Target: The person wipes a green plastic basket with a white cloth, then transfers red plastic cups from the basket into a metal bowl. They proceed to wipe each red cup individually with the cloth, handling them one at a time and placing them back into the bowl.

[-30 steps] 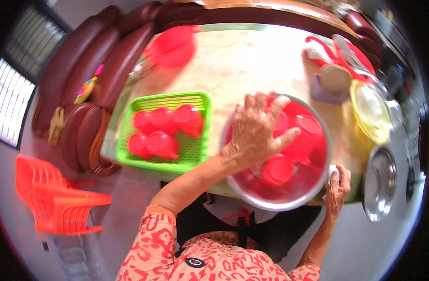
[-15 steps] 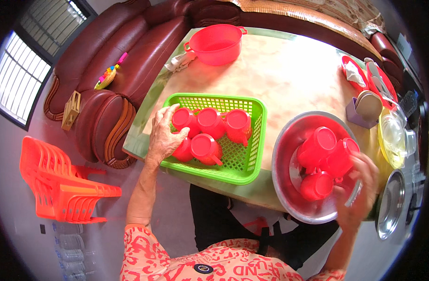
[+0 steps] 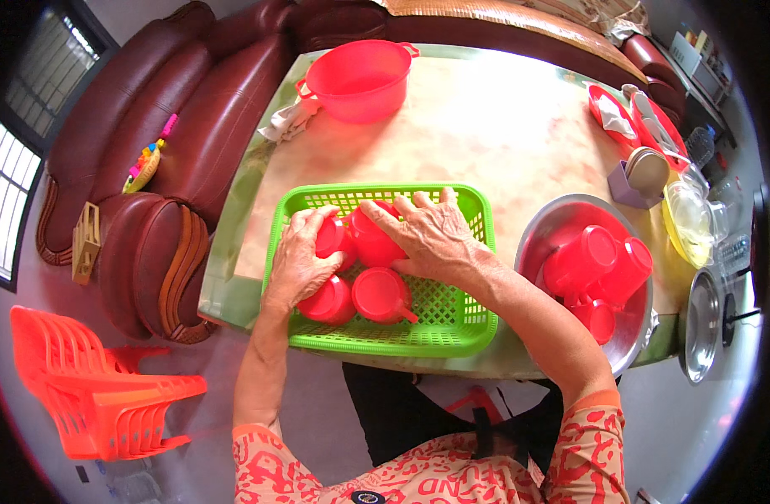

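Observation:
Upside-down red mugs [image 3: 381, 295] stand in a green plastic basket [image 3: 479, 323] on the table in front of me. My left hand [image 3: 299, 259] rests on the mugs at the basket's left side, thumb and fingers apart around the back-left mug [image 3: 334, 238]. My right hand [image 3: 435, 239] lies over the back row with fingers spread, touching the mug [image 3: 373, 238] beside it. Whatever is beneath that palm is hidden. To the right, a metal basin [image 3: 546, 213] holds three more red mugs [image 3: 588, 256], partly behind my right forearm.
A red two-handled tub [image 3: 360, 88] and a crumpled cloth [image 3: 289, 120] sit at the table's far left. Red plates [image 3: 612, 113], a purple holder [image 3: 633, 189] and a yellow container [image 3: 680, 223] line the right side. Stacked orange chairs [image 3: 107, 386] stand at left, near a brown sofa [image 3: 225, 101].
My right hand has moved left from the basin to the mugs in the basket. My left hand stays on the basket's left mugs. The whole view has shifted slightly.

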Action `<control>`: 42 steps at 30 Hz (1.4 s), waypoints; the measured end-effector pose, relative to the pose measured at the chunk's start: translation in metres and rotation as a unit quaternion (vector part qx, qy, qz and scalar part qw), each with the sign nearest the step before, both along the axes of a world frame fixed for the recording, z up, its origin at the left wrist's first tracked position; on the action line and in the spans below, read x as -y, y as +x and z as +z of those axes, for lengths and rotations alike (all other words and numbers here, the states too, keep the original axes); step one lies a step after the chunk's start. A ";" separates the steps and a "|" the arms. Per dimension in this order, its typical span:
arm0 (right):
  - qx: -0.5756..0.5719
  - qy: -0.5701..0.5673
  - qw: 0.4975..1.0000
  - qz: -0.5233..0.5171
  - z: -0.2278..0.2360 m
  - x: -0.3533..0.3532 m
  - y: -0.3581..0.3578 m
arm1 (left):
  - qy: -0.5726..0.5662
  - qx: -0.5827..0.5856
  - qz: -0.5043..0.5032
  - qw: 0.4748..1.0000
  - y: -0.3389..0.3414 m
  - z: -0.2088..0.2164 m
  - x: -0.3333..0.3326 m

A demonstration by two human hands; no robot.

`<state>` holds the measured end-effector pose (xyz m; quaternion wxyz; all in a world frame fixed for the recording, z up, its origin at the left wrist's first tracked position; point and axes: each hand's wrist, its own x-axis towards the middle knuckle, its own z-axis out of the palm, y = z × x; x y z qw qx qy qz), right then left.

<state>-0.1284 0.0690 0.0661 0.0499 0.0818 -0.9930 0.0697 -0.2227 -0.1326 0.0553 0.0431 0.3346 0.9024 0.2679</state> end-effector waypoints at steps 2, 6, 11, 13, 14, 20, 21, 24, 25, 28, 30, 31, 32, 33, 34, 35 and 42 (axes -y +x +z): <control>-0.007 -0.035 0.999 -0.002 -0.011 -0.001 -0.003 | 0.001 -0.016 -0.013 1.000 0.001 0.000 0.002; 0.031 -0.091 0.995 -0.041 -0.007 -0.002 -0.004 | 0.007 -0.038 -0.026 0.999 0.001 -0.001 -0.001; -0.047 -0.046 0.998 -0.007 -0.021 0.002 -0.004 | 0.025 -0.029 -0.028 0.999 0.002 0.002 -0.001; -0.082 -0.048 0.995 -0.026 -0.016 0.006 -0.001 | 0.052 -0.030 -0.022 0.998 0.002 0.006 0.001; -0.112 -0.044 0.992 -0.023 -0.010 0.003 0.001 | 0.079 -0.024 -0.021 0.996 0.003 0.008 -0.001; -0.235 -0.165 0.956 -0.066 0.061 -0.013 0.063 | 0.246 -0.036 -0.009 0.969 0.039 0.054 -0.013; -0.256 -0.192 0.945 -0.063 0.070 -0.019 0.084 | 0.297 0.021 -0.018 0.955 0.053 0.062 -0.017; -0.305 -0.172 0.930 -0.111 0.093 -0.044 0.159 | 0.354 0.078 -0.102 0.926 0.098 0.075 -0.042; -0.321 -0.208 0.915 -0.133 0.091 -0.056 0.182 | 0.382 0.104 -0.124 0.910 0.115 0.074 -0.052; -0.313 -0.340 0.860 -0.218 0.080 -0.086 0.239 | 0.282 -0.017 -0.212 0.936 0.144 0.068 -0.074; -0.284 -0.331 0.864 -0.254 0.066 -0.102 0.272 | 0.268 -0.025 -0.237 0.933 0.164 0.063 -0.091; -0.269 -0.328 0.865 -0.269 0.060 -0.107 0.282 | 0.263 -0.017 -0.244 0.933 0.174 0.059 -0.098; -0.253 -0.275 0.886 -0.273 0.059 -0.109 0.288 | 0.259 -0.009 -0.250 0.933 0.182 0.055 -0.105; -0.238 -0.224 0.904 -0.275 0.057 -0.111 0.294 | 0.238 -0.013 -0.259 0.936 0.188 0.053 -0.111; -0.222 -0.171 0.919 -0.277 0.056 -0.113 0.298 | 0.217 -0.017 -0.258 0.941 0.194 0.050 -0.117; -0.194 -0.121 0.932 -0.281 0.055 -0.114 0.300 | 0.196 -0.021 -0.257 0.946 0.200 0.048 -0.121; -0.004 -0.051 0.951 -0.304 0.060 -0.113 0.290 | 0.155 -0.057 -0.259 0.952 0.217 0.043 -0.150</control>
